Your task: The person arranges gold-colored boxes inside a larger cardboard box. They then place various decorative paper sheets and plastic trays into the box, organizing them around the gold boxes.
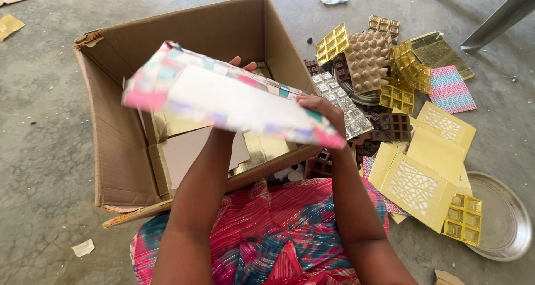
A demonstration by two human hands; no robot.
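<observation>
Head view: two hands, left hand (pixel 241 64) and right hand (pixel 317 106), hold one box lid (pixel 223 98).

Light: bright, even daylight | Shadows: soft, inside cardboard box (pixel 120 145) | Glare: on gold trays (pixel 402 78) | Blur: motion-smeared patterned lid (pixel 223 98) | Rest: sharp

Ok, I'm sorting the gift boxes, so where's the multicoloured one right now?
In the head view, the multicoloured box is held up by both hands, left hand and right hand, over the open cardboard carton, left of the trays.
</observation>
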